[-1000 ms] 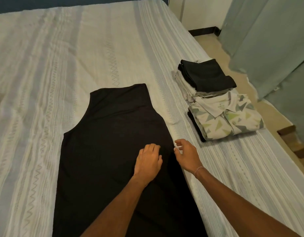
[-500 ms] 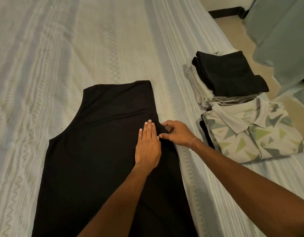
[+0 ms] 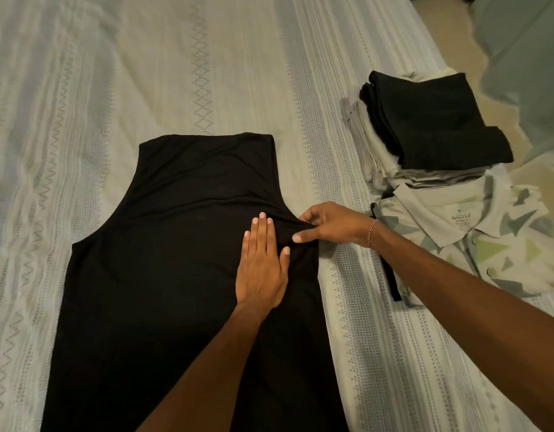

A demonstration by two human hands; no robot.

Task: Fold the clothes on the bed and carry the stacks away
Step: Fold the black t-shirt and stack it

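A black sleeveless top [image 3: 176,260] lies spread flat on the bed [image 3: 144,73], neck end away from me. My left hand [image 3: 261,266] presses flat on its right half, fingers straight and together. My right hand [image 3: 328,224] pinches the top's right edge at the armhole, where the fabric bunches. To the right stand two folded stacks: one topped by a black garment [image 3: 434,126], and nearer me one topped by a white collared shirt with a triangle print [image 3: 487,244].
The striped, pale bedspread stretches wide to the left and beyond the top. The bed's right edge runs past the two stacks, with tan floor [image 3: 444,29] and a grey-green curtain [image 3: 525,57] at the upper right.
Both hands have slid up the top's right side toward the armhole. My left hand went from loosely curled to flat, and my right hand took hold of the edge.
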